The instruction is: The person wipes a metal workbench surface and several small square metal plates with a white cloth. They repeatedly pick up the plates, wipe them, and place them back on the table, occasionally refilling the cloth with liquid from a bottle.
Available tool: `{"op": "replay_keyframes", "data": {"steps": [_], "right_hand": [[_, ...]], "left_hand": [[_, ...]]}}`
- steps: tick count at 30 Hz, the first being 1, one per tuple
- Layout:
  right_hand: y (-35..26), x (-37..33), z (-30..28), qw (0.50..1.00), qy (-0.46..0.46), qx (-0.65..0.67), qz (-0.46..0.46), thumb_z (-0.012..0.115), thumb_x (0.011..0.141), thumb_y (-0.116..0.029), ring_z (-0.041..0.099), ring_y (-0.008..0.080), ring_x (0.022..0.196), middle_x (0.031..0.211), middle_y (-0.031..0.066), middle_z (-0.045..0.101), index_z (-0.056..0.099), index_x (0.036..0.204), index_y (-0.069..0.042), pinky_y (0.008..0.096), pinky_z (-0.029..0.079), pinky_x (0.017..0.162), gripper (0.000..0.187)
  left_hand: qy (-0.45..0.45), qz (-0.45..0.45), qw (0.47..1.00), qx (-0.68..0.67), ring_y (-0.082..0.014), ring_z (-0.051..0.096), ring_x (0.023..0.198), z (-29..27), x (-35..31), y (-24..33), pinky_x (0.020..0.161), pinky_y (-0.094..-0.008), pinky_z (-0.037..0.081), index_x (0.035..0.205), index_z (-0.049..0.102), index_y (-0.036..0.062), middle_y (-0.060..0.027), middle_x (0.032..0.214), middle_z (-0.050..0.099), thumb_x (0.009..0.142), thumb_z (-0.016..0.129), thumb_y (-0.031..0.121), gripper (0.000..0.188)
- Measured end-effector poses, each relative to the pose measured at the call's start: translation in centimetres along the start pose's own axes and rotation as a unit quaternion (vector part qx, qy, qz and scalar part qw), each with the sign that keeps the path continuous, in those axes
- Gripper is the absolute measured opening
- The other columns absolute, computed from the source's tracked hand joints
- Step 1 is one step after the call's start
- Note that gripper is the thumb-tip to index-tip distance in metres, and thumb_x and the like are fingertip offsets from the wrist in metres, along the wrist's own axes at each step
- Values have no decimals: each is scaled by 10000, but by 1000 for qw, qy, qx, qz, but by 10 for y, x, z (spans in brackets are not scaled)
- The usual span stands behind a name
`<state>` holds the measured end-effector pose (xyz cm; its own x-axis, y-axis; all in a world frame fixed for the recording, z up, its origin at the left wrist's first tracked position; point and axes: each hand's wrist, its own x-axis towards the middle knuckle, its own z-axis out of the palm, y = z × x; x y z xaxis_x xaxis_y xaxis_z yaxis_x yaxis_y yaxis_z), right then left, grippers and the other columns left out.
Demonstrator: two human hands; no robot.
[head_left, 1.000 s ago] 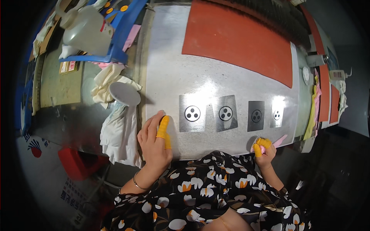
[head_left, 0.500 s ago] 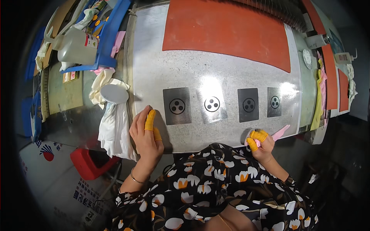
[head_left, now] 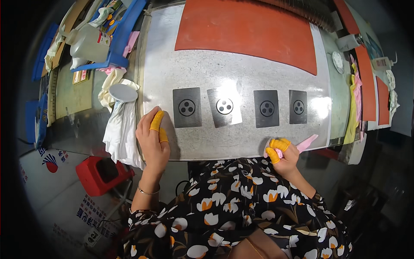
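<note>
Several thin dark rectangular plates lie in a row on the grey tabletop (head_left: 202,144), each marked with a ring around three dots. My left hand (head_left: 152,142), with yellow finger cots on some fingers, rests at the table's left side, fingers stretched out and nothing in them. Just right of it is the leftmost plate (head_left: 181,120); beside that, a tilted plate (head_left: 233,117) reflects the light strongly. Below the two right-hand plates, the third (head_left: 266,121) and the smaller-looking rightmost (head_left: 297,119), my right hand (head_left: 285,159) is closed around a pink cloth (head_left: 308,142). It also wears yellow finger cots.
A large orange-red mat (head_left: 246,36) covers the far part of the table. White cloths (head_left: 120,138) hang at the left edge under a round pale disc (head_left: 123,92). Beyond stand a blue tray (head_left: 123,41) and a plastic jug (head_left: 91,45). A red stool (head_left: 90,177) is below left.
The whole view has shifted slightly, so the table and plates appear a little higher and farther left. Both hands keep about the same pose and place beside the plates.
</note>
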<state>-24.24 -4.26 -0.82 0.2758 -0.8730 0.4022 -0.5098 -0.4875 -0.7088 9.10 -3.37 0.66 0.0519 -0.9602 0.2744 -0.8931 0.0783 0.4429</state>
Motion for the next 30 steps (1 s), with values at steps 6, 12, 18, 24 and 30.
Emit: {"op": "replay_keyframes", "data": {"steps": [6, 12, 18, 24, 30], "right_hand": [[0, -5, -13, 998, 4, 62, 17, 703, 654, -34, 532, 215, 523, 674, 106, 565, 585, 776, -2, 279, 412, 471, 173], [20, -13, -46, 993, 44, 85, 64, 708, 653, -39, 552, 231, 560, 687, 104, 571, 595, 781, -1, 277, 441, 512, 175], [66, -30, -89, 984, 141, 23, 107, 699, 689, -42, 568, 231, 623, 727, 121, 594, 596, 812, 17, 273, 452, 591, 171], [86, -19, -107, 948, 165, 223, 157, 580, 803, 18, 488, 87, 530, 702, 62, 550, 544, 875, 31, 200, 380, 491, 82], [89, -20, -112, 912, 149, 308, 225, 585, 813, -4, 434, 54, 474, 685, 56, 540, 551, 898, 29, 169, 308, 415, 97]], "left_hand": [[9, 15, 1000, 16, -337, 434, 1094, 3, 1, 3, 943, -399, 301, 1058, 513, -48, -141, 1184, 501, 645, 465, -95, 418], [24, 17, 999, 13, -325, 462, 1050, 4, 2, 5, 914, -398, 334, 1048, 536, -24, -147, 1162, 519, 706, 473, -63, 350], [16, 23, 998, 54, -305, 476, 1054, 6, 2, 8, 918, -356, 355, 1077, 534, -20, -143, 1157, 525, 765, 441, -47, 326], [17, 27, 997, 69, -308, 490, 1035, 8, 3, 15, 902, -354, 370, 1070, 530, -30, -149, 1149, 530, 761, 425, -62, 328], [34, 29, 996, 78, -326, 473, 1041, 11, 2, 15, 923, -381, 355, 1045, 539, -33, -139, 1143, 534, 711, 442, -67, 350]]}}
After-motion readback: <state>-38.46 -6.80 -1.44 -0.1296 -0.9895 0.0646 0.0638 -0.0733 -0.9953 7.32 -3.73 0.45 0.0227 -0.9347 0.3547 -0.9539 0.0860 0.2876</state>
